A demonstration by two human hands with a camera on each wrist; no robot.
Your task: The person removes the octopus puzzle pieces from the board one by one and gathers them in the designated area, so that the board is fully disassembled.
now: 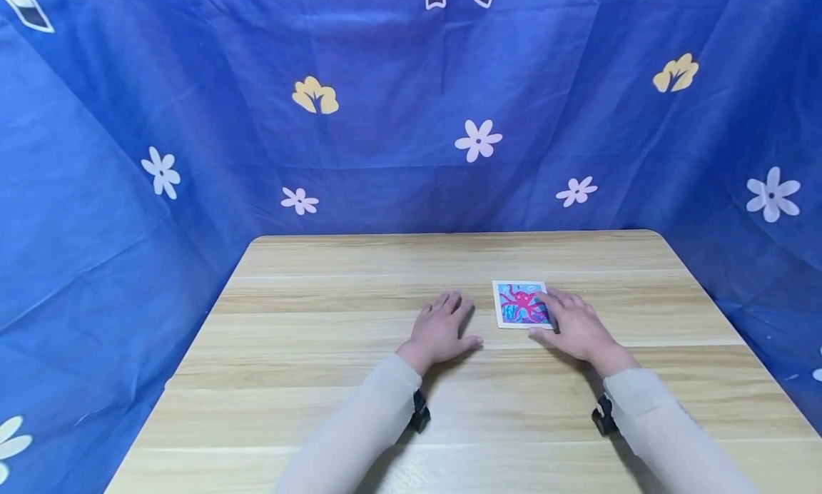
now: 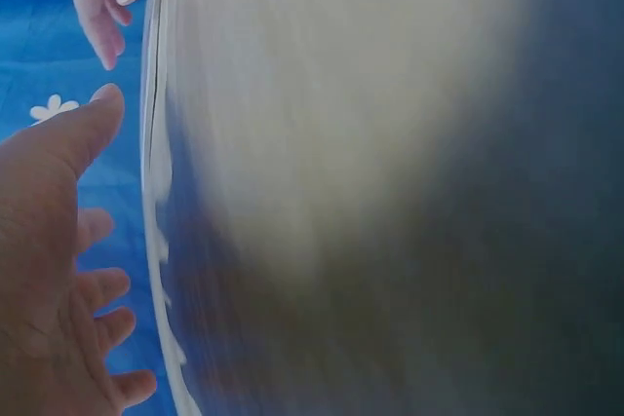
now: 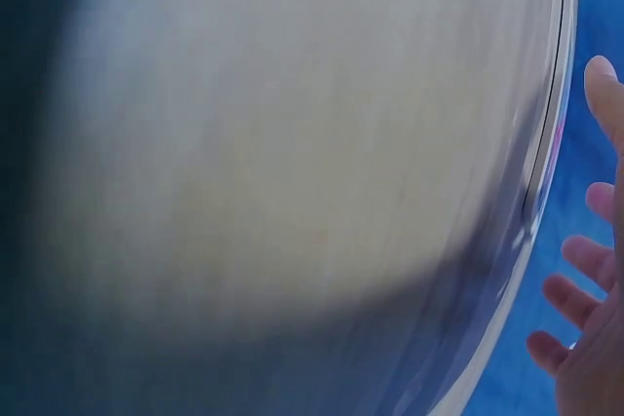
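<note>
A square picture [image 1: 517,310] with a white border lies flat on the table, showing a pink octopus on a blue ground. My right hand [image 1: 576,330] is at its right side, fingers spread and loosely bent. Its fingertips overlap the right edge of the picture in the head view, and the thumb lies at the lower right corner. To the left of the picture, my left hand [image 1: 439,331] is low over the tabletop with spread fingers and holds nothing. In the left wrist view this left hand [image 2: 49,270] shows its thumb and bent fingers.
The wood-grain table [image 1: 308,380] has rounded far corners. Blue cloth [image 1: 398,123] with flowers and yellow plant shapes hangs behind it and along both sides. Each sleeved wrist carries a small black device [image 1: 419,411]. Most of both wrist views is blurred tabletop.
</note>
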